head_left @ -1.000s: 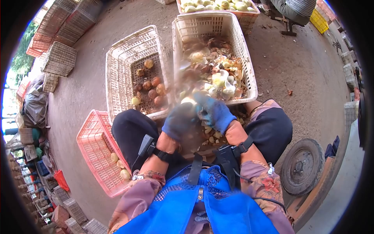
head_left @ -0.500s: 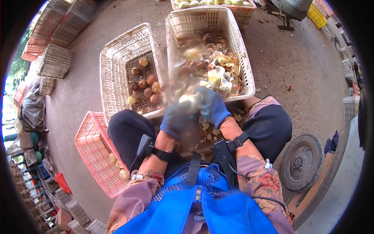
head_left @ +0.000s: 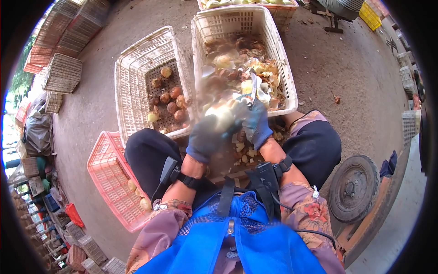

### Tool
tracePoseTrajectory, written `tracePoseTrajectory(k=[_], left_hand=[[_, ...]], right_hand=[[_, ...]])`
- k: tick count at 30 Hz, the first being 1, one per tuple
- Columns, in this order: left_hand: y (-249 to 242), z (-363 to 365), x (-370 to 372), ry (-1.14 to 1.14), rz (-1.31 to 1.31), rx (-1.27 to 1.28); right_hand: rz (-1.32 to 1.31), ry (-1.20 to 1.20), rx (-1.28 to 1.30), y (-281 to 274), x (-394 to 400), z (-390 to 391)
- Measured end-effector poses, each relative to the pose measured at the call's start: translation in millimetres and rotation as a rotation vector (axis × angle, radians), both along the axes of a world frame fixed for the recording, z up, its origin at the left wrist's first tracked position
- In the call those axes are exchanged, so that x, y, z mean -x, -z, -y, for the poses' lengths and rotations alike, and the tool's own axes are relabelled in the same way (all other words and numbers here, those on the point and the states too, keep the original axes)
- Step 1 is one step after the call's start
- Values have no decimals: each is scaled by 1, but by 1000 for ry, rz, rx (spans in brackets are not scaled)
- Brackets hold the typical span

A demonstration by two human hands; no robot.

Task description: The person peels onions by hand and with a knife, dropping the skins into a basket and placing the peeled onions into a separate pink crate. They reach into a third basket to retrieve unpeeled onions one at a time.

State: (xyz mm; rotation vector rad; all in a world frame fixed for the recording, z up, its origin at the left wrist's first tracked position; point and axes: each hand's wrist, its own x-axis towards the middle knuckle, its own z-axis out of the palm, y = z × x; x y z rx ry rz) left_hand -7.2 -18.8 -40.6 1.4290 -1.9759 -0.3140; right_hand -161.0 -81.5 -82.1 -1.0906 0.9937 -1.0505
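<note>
My gloved left hand (head_left: 204,138) is closed around a pale, peeled-looking onion (head_left: 224,116), blurred in part. To its right, my gloved right hand (head_left: 257,125) grips what looks like a small knife (head_left: 253,87), its blade pointing up and away from me. Both hands are close together at the near edge of a white crate (head_left: 289,93) full of onion skins and scraps (head_left: 262,68). On the left stands another white crate (head_left: 132,98), with several brown-skinned onions (head_left: 171,108) on its floor.
A pink crate (head_left: 107,166) with a few pale onions leans beside my left knee. Beyond the scrap crate, another crate (head_left: 280,13) holds pale onions. A wheel (head_left: 353,189) lies to my right. Onion pieces (head_left: 246,157) litter the ground between my legs.
My right hand has moved slightly right and apart from the left, and the blade now shows above it. The onion in my left hand is more exposed.
</note>
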Motion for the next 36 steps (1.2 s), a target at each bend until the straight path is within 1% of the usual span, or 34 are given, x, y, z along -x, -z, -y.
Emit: tracePoseTrajectory(k=[2, 3, 5, 6, 8, 9, 10, 11, 12, 13, 14, 15, 16, 17, 18, 19, 20, 21, 23, 24, 26, 27, 29, 30, 32, 33, 35, 36], left_hand=[[6, -7, -4, -107, 58, -142], [6, -10, -5, -106, 59, -141], [7, -15, -6, -108, 176, -48], [8, -15, -8, -104, 177, -47], [15, -18, -15, -57, 47, -97], [24, -18, -19, -59, 50, -93], [34, -16, -22, -42, -19, -116], [43, -14, -26, -26, -90, -137], [40, -12, -28, -31, -92, -132], [36, -10, -32, -1, -29, -134], [32, -10, -34, 29, 35, -139], [28, -11, -35, 24, 35, -140], [23, -12, -36, 18, 173, -294], [21, -13, -37, 13, 312, -447], [23, -16, -39, 11, 314, -446], [27, -20, -43, 68, 305, -244], [29, -23, -44, 120, 295, -40], [29, -23, -42, 114, 297, -39], [28, -19, -34, 31, 64, 2], [33, -19, -36, 32, 64, 3], [48, -19, -43, 171, -226, -111], [37, -20, -39, 171, -225, -111], [6, -24, -24, 95, -270, -142], [15, -23, -25, 97, -271, -143], [43, -20, -33, 9, -708, -576], [43, -18, -36, 10, -708, -577], [45, -14, -43, 87, -627, -703], [48, -13, -45, 89, -627, -704]], right_hand=[[-33, 52, 33, -14, 2, 4], [-32, 53, 33, -8, 3, 7], [-370, 237, 198, 8, 5, 20], [-370, 241, 197, 10, 7, 29], [-503, 211, 236, 13, 11, 40], [-542, 160, 299, 6, 12, 35], [-538, 159, 306, 1, 13, 30], [-351, 28, 162, -3, 14, 23], [-168, -103, 18, -8, 16, 19], [-183, -289, 94, -24, 18, 16], [-184, -294, 95, -35, 18, 13], [-416, -412, 260, -44, 18, 10], [-647, -527, 427, -48, 17, 7], [-486, -318, 950, -3, 8, 10], [-484, -318, 952, -24, 8, 9], [-486, -559, 334, -63, 8, 7], [-457, -759, -296, -85, 8, 5], [-457, -765, -292, -82, 8, 2], [-578, -747, 62, -64, 11, -3], [-635, -728, 238, -55, 14, -5], [-742, -679, 592, -42, 18, -9], [-741, -679, 593, -48, 18, -11], [-579, -690, 291, -66, 18, -16], [-581, -688, 289, -61, 19, -15], [-131, -662, -305, -41, 21, -15], [-131, -661, -306, -36, 21, -15], [-502, -556, 338, -30, 19, -15], [-503, -555, 337, -32, 17, -15]])
